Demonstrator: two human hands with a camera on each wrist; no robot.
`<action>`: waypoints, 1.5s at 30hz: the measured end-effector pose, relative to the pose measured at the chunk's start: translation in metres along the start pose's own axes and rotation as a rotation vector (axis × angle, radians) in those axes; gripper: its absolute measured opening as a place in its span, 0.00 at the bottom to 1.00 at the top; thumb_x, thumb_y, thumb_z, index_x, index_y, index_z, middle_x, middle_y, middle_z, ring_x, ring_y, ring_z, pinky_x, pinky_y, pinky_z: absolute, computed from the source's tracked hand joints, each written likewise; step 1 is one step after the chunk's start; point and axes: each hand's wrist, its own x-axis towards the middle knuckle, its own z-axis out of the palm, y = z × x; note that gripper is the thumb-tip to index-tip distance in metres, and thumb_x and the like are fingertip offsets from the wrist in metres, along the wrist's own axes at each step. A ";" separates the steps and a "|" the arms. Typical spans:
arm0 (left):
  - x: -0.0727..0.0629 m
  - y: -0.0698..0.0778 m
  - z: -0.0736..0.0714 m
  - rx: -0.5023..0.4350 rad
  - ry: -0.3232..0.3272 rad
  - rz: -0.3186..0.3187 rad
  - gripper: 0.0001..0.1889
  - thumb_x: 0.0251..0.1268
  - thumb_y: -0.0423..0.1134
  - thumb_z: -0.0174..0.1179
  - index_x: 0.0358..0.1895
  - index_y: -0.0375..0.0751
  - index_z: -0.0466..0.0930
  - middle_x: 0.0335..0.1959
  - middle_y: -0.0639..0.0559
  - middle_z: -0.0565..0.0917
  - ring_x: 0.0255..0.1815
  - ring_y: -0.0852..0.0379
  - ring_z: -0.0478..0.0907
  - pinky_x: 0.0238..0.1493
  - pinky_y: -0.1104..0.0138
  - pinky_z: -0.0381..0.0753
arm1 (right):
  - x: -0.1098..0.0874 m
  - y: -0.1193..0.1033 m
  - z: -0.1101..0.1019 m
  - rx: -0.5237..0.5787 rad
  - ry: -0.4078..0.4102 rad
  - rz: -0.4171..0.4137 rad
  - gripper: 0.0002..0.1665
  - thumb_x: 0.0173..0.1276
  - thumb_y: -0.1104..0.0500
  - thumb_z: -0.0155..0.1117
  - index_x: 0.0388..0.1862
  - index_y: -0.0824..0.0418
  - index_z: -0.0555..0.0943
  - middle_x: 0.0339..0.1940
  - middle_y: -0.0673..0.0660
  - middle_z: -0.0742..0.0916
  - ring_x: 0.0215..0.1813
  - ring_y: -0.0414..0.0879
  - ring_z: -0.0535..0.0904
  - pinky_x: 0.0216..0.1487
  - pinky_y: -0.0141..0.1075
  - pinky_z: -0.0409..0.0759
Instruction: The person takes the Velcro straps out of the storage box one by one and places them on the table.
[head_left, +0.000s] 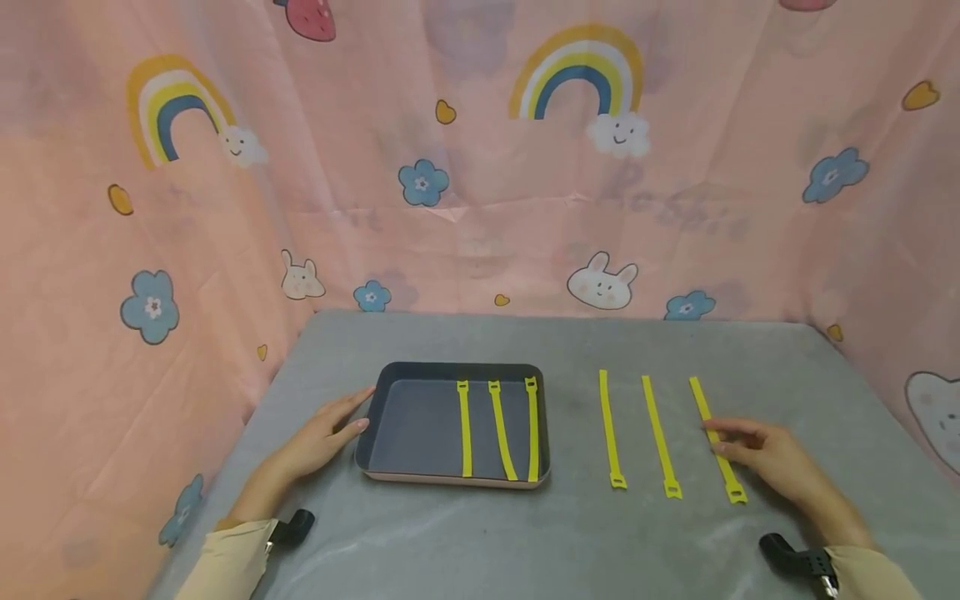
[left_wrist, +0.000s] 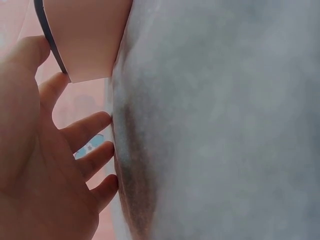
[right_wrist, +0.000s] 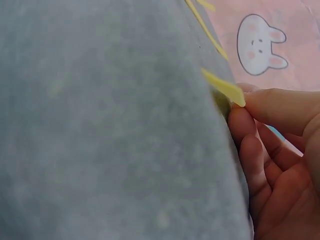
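The head view is showing, nearest, two beige sleeves [head_left: 228,560] with a black wrist mount [head_left: 795,560] jutting beside each forearm. The right hand [head_left: 772,458] is pinching the rightmost yellow strap [head_left: 728,475] between thumb and fingertips, hiding a short stretch near its middle; that strap is lying aslant on the grey tablecloth [head_left: 480,542], whose surface is looking soft and faintly mottled. Beside it, apart from one another, a middle strap [head_left: 657,433] and a left strap [head_left: 609,425] are lying on the cloth — flat, thin, narrow bands, each widening into a slotted, notched head at its near end. The left hand [head_left: 318,437] is touching the left side of a shallow tray [head_left: 457,372] with thumb and forefinger; in the left wrist view the other fingers are spreading apart. The tray is showing rounded corners, a dark inside and a smooth pinkish outer wall. Three matching straps [head_left: 464,433] are lying side by side in its right half, their heads pointing to the far wall. Beyond the table, a creased pink curtain [head_left: 480,50] is hanging, printed with rainbows, rabbits, hearts and blue flowers.
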 end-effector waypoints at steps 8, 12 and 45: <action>-0.001 0.001 0.000 0.008 0.000 0.009 0.31 0.77 0.54 0.48 0.79 0.58 0.54 0.77 0.41 0.63 0.77 0.32 0.57 0.70 0.34 0.58 | -0.002 0.001 0.004 0.009 -0.021 0.034 0.32 0.69 0.44 0.66 0.64 0.63 0.79 0.63 0.69 0.81 0.38 0.24 0.74 0.36 0.26 0.75; -0.001 0.002 0.000 0.012 -0.002 0.011 0.31 0.77 0.54 0.48 0.79 0.58 0.54 0.77 0.41 0.63 0.77 0.32 0.57 0.70 0.34 0.59 | -0.002 0.002 0.005 0.014 -0.025 0.055 0.33 0.69 0.44 0.65 0.64 0.64 0.78 0.62 0.69 0.82 0.37 0.25 0.75 0.35 0.27 0.76; 0.000 0.000 -0.002 0.007 -0.009 -0.023 0.32 0.76 0.56 0.49 0.79 0.60 0.53 0.76 0.37 0.63 0.77 0.31 0.57 0.70 0.32 0.58 | -0.004 -0.006 -0.001 0.050 -0.003 0.039 0.30 0.72 0.48 0.63 0.63 0.67 0.78 0.56 0.67 0.85 0.36 0.27 0.79 0.34 0.29 0.78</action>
